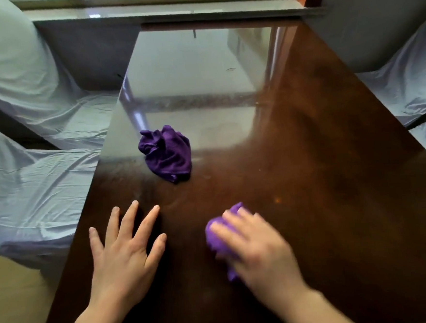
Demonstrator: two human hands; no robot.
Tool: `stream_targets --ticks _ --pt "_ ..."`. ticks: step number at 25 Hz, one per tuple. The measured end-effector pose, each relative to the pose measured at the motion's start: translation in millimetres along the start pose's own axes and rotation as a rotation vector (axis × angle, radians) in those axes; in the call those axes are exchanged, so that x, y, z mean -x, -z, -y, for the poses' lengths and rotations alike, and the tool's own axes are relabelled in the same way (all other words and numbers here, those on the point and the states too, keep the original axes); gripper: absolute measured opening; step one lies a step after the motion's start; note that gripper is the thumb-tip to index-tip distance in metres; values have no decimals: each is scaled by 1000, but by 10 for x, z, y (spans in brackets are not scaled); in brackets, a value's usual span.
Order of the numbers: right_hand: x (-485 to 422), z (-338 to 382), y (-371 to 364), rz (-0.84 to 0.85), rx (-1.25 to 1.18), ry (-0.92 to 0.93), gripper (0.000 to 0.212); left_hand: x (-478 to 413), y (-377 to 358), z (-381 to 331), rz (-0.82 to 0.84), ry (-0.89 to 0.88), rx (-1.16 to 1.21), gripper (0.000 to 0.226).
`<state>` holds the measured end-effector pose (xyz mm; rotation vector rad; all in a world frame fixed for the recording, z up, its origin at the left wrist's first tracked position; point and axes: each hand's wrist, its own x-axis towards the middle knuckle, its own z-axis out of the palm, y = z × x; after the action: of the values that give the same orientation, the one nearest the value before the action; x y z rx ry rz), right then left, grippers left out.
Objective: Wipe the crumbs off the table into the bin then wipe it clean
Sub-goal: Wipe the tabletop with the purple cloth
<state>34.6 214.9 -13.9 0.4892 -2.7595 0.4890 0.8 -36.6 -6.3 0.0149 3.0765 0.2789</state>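
Observation:
A glossy dark wooden table (318,133) fills the view. My right hand (261,251) presses a bunched light purple cloth (215,233) flat against the table near the front; hand and cloth are blurred. My left hand (124,253) lies flat on the table to the left, fingers spread, holding nothing. A second, darker purple cloth (167,154) sits crumpled and untouched further back, left of centre. A few tiny pale specks (276,199) show on the wood right of the cloth. No bin is in view.
Chairs in pale fabric covers stand along the left (37,158) and the right (408,89) of the table. A window sill (166,12) runs behind the far edge. Beige floor (12,301) shows at lower left.

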Motion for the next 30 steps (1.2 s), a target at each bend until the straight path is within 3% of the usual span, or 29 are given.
stream_targets --ticks 3,6,8,11,13,16,22,27,28,30 --pt "-796 -413 -42 1 93 -220 46 -66 4 143 -8 47 5 67" --pt "-1220 -282 -236 8 105 -321 43 -122 5 165 -16 62 10 67" --pt "-1070 68 -334 -27 42 -273 41 -118 3 186 -13 58 14 66" --pt "-391 795 -442 17 -55 -7 36 -84 27 214 -43 57 126 65" --pt "-337 768 -434 45 -87 110 35 -83 60 229 -77 61 219 63" --pt "-753 541 -398 27 -32 -15 39 -105 96 267 -101 63 231 60" --pt "-1268 1047 -734 -27 14 -141 31 -80 82 290 -110 53 176 60" --pt "-666 388 -493 -15 -27 91 44 -63 56 291 -100 49 154 61" --pt "-678 29 -388 -35 11 46 48 -69 51 297 -92 51 146 61" --pt "-927 -671 -143 -100 108 -217 46 -82 34 288 -80 45 108 62"
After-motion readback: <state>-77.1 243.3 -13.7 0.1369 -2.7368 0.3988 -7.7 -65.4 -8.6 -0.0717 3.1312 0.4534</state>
